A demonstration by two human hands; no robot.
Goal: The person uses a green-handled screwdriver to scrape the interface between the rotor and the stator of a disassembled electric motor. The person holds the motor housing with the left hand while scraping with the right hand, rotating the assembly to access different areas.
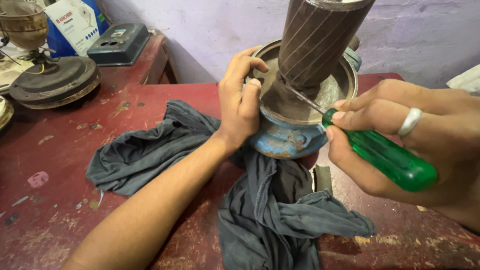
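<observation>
**Screwdriver Tip Inside a Blue Fan Housing**

Where the screwdriver's metal shaft [306, 101] meets the inside of the blue motor housing [287, 137], its tip is hard to make out against the grimy grey bowl, so what it touches cannot be told. A dark ribbed rotor cylinder [317, 37] rises from the bowl and is cut off by the top edge of the picture. The right hand [405, 135] runs out of the frame at the right; its fingers are wrapped tight around the green screwdriver handle [387, 157], and a pale ring [410, 121] sits on one finger. The left hand [240, 102] grips the housing's near rim, thumb and fingers curled over the edge and pressed on it.

The housing sits at the back of a worn red table [60, 215], its paint chipped and spotted, and rests on part of a crumpled grey cloth [270, 210] that spreads toward the viewer. At the far left, partly cut off, lie a dark round fan cover [55, 82] and a brass-coloured fan part [22, 25]. A dark switch box [120, 44] rests on a lower red stand, with a blue and white carton [75, 22] behind it. A pale, stained wall [210, 30] closes the back.
</observation>
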